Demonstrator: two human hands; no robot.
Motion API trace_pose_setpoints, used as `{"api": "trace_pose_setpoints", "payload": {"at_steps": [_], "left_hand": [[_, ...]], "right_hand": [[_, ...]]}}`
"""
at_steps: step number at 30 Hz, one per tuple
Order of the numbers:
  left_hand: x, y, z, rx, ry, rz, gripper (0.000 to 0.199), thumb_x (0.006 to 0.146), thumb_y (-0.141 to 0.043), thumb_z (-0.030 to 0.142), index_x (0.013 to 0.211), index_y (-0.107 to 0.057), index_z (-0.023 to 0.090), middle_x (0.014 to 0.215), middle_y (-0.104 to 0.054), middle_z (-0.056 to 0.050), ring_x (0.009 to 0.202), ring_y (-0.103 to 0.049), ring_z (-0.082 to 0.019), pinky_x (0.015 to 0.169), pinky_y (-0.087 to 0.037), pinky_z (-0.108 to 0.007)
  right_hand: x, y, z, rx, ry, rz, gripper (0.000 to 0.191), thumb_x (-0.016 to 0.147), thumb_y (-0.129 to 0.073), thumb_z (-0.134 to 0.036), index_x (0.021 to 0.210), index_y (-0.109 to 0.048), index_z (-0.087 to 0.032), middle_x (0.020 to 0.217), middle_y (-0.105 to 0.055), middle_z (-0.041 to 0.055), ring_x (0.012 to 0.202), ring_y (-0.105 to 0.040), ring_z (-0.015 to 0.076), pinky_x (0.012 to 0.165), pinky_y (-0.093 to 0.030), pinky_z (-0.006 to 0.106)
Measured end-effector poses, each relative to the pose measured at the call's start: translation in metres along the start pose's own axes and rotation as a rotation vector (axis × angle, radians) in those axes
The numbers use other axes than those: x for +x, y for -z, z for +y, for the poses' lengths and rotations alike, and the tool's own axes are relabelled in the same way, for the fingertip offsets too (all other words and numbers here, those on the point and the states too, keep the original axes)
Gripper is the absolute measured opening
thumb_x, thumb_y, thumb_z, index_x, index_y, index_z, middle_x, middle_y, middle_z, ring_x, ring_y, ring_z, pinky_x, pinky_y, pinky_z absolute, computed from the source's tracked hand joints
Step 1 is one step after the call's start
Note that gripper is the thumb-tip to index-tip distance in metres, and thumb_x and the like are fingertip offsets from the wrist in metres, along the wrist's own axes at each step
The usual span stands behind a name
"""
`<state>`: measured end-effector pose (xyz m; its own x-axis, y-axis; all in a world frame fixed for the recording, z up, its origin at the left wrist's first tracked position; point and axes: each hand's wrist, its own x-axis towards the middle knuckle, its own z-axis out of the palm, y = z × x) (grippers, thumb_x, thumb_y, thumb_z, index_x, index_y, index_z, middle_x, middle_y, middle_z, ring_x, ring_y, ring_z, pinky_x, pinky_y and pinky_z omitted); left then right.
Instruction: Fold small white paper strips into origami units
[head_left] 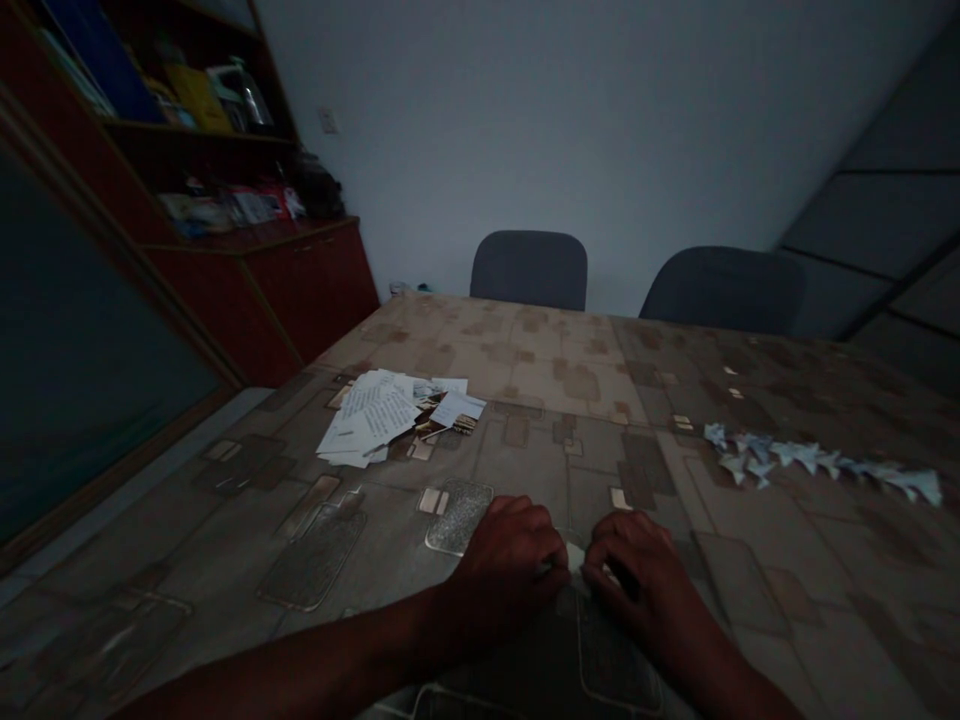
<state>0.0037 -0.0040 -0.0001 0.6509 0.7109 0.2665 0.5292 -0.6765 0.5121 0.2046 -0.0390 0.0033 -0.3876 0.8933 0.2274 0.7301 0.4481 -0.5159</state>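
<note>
Between my two hands, just above the near part of the table, a small piece of white paper (575,558) shows. My left hand (517,550) pinches its left side, thumb against curled fingers. On the other side my right hand (634,560) grips the same paper, fingers bent and thumb pressed in. Most of the paper is hidden by my fingers, so its folds cannot be made out. A row of small folded paper figures (817,458) lies to the right. Over to the left is a loose pile of printed paper sheets (375,415).
A patterned cloth covers the table (525,350). Behind its far edge stand two grey chairs, one in the middle (529,270) and one at the right (724,288). A red-brown cabinet (315,290) with filled shelves is at the back left, by the wall.
</note>
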Motion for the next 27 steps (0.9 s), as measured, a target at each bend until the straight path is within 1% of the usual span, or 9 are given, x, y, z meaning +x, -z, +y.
{"api": "trace_pose_setpoints", "payload": {"at_steps": [3, 7, 11, 15, 18, 20, 22, 24, 27], "left_hand": [[-0.002, 0.002, -0.003, -0.013, -0.004, -0.019, 0.010, 0.083, -0.068, 0.023, 0.075, -0.063, 0.018, 0.077, -0.059, 0.002, 0.080, -0.052, -0.016, 0.077, -0.033, -0.030], [-0.008, 0.012, -0.009, -0.012, -0.074, -0.043, 0.008, 0.089, -0.059, 0.019, 0.083, -0.064, 0.018, 0.081, -0.060, 0.001, 0.081, -0.052, -0.015, 0.077, -0.035, -0.029], [-0.014, 0.019, -0.014, 0.141, -0.150, -0.044, 0.017, 0.093, -0.052, 0.019, 0.080, -0.062, 0.018, 0.079, -0.060, -0.001, 0.076, -0.049, -0.016, 0.072, -0.035, -0.030], [-0.017, 0.015, -0.012, 0.243, -0.254, -0.029, 0.024, 0.096, -0.046, 0.017, 0.076, -0.058, 0.018, 0.075, -0.058, 0.000, 0.073, -0.047, -0.016, 0.075, -0.035, -0.031], [-0.018, 0.013, -0.007, 0.197, -0.226, -0.013, 0.019, 0.095, -0.050, 0.019, 0.078, -0.059, 0.018, 0.075, -0.059, 0.001, 0.073, -0.048, -0.015, 0.076, -0.035, -0.030], [-0.016, 0.013, -0.004, 0.154, -0.184, -0.015, 0.010, 0.092, -0.056, 0.023, 0.085, -0.061, 0.019, 0.081, -0.061, 0.000, 0.075, -0.049, -0.016, 0.073, -0.034, -0.030], [-0.012, 0.014, -0.002, 0.117, -0.156, -0.020, 0.009, 0.089, -0.062, 0.028, 0.090, -0.062, 0.020, 0.086, -0.062, 0.000, 0.079, -0.050, -0.017, 0.072, -0.034, -0.030], [-0.007, 0.013, -0.001, 0.110, -0.149, -0.022, 0.009, 0.086, -0.066, 0.029, 0.087, -0.063, 0.020, 0.084, -0.062, 0.001, 0.080, -0.050, -0.017, 0.072, -0.033, -0.030], [-0.002, 0.009, -0.003, 0.147, -0.183, -0.024, 0.012, 0.086, -0.065, 0.024, 0.076, -0.061, 0.019, 0.076, -0.060, 0.002, 0.075, -0.048, -0.016, 0.070, -0.032, -0.030]], "right_hand": [[0.001, -0.001, -0.001, 0.001, -0.025, 0.018, 0.014, 0.087, -0.055, -0.014, 0.075, -0.055, -0.021, 0.078, -0.056, 0.0018, 0.078, -0.051, 0.0227, 0.074, -0.036, 0.039], [0.000, -0.002, -0.001, 0.002, -0.029, 0.027, 0.015, 0.087, -0.054, -0.013, 0.074, -0.055, -0.021, 0.077, -0.056, 0.0015, 0.078, -0.051, 0.0225, 0.073, -0.035, 0.038], [0.000, -0.004, 0.000, -0.010, -0.028, 0.031, 0.015, 0.087, -0.055, -0.014, 0.074, -0.055, -0.022, 0.078, -0.056, 0.0014, 0.078, -0.051, 0.0225, 0.072, -0.035, 0.038], [0.000, -0.002, -0.002, -0.023, -0.024, 0.011, 0.016, 0.090, -0.054, -0.016, 0.074, -0.053, -0.021, 0.079, -0.056, 0.0019, 0.079, -0.051, 0.0224, 0.071, -0.036, 0.037], [0.000, 0.001, -0.004, -0.020, -0.014, 0.008, 0.017, 0.092, -0.052, -0.018, 0.075, -0.053, -0.021, 0.079, -0.056, 0.0021, 0.079, -0.051, 0.0221, 0.072, -0.036, 0.037], [-0.001, 0.001, -0.006, -0.018, 0.019, 0.029, 0.017, 0.093, -0.050, -0.018, 0.077, -0.053, -0.021, 0.078, -0.057, 0.0018, 0.078, -0.052, 0.0213, 0.073, -0.036, 0.037], [-0.002, 0.001, -0.008, -0.032, 0.063, 0.057, 0.017, 0.093, -0.050, -0.018, 0.077, -0.053, -0.021, 0.076, -0.057, 0.0007, 0.076, -0.052, 0.0201, 0.075, -0.035, 0.038], [-0.002, 0.000, -0.010, -0.053, 0.097, 0.079, 0.017, 0.092, -0.052, -0.017, 0.076, -0.052, -0.021, 0.073, -0.057, -0.0007, 0.073, -0.052, 0.0190, 0.077, -0.034, 0.038], [-0.003, 0.002, -0.011, -0.052, 0.118, 0.081, 0.015, 0.088, -0.058, -0.015, 0.076, -0.053, -0.022, 0.072, -0.059, -0.0020, 0.071, -0.052, 0.0181, 0.078, -0.033, 0.038]]}}
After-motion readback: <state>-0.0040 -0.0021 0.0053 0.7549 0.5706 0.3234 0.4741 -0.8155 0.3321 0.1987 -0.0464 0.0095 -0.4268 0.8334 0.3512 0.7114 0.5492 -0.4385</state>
